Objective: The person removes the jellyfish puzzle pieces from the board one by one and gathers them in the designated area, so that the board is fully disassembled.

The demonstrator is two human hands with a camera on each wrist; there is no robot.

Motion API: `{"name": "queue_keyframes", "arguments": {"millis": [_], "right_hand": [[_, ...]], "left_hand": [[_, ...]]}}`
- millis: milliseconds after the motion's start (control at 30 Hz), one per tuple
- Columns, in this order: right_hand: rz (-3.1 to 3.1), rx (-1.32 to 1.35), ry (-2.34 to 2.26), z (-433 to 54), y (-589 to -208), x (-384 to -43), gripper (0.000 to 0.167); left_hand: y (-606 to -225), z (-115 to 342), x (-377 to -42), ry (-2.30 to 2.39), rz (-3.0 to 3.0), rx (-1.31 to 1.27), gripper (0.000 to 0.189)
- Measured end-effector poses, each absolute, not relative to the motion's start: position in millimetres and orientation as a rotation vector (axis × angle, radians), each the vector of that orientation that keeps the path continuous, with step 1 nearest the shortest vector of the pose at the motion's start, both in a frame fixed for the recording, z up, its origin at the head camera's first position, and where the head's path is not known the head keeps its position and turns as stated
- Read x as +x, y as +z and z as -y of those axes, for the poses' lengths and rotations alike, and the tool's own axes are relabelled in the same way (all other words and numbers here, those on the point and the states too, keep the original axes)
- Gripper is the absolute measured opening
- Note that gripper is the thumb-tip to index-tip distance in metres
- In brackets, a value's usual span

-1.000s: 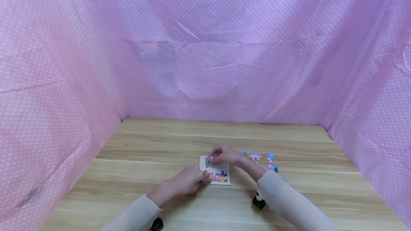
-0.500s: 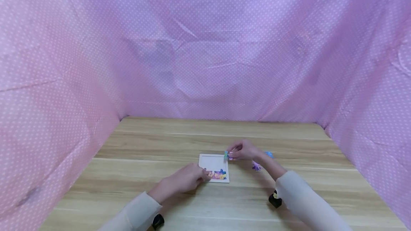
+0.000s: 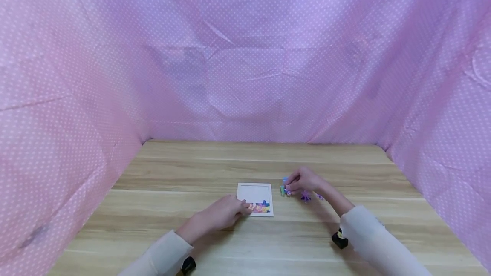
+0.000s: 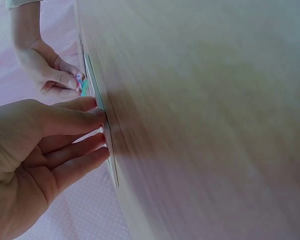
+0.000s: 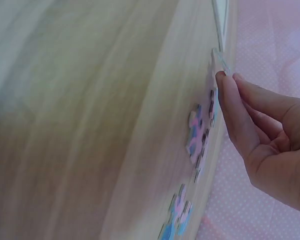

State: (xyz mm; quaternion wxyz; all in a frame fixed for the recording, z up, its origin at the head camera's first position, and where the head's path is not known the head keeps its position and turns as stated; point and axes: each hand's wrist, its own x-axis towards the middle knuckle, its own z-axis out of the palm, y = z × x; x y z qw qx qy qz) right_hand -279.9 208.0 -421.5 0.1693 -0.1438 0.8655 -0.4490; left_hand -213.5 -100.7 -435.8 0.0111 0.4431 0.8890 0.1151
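In the head view a white puzzle board [image 3: 253,191] lies flat at mid-table, with colourful puzzle pieces [image 3: 263,207] fitted along its near edge. My left hand [image 3: 227,213] grips the board's lower left side; the left wrist view has the thumb [image 4: 97,115] at its edge. To the right of the board, my right hand [image 3: 308,180] pinches a green and pink puzzle piece [image 3: 282,191]. Seen edge-on in the right wrist view, that piece [image 5: 221,61] is tilted between thumb and forefinger, close over the table.
Loose pieces [image 5: 195,134] in pink, purple and blue lie beneath and beside the right hand; a purple one [image 3: 305,196] shows in the head view. Dark wrist cameras [image 3: 340,239] hang under the sleeves. Pink dotted cloth [image 3: 245,76] surrounds the wooden table [image 3: 184,169].
The right hand has carried the green and pink piece from over the board's upper left rightward, off the board to the loose pieces. The left hand has stayed at the board.
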Motion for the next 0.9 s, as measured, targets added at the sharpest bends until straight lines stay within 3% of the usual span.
{"name": "queue_keyframes", "arguments": {"millis": [900], "right_hand": [[-2.676, -0.46, -1.068, -212.4, -429.3, -276.8, 0.005]], "left_hand": [[-435.1, 101.3, -215.4, 0.348, -2.782, 1.461, 0.024]]}}
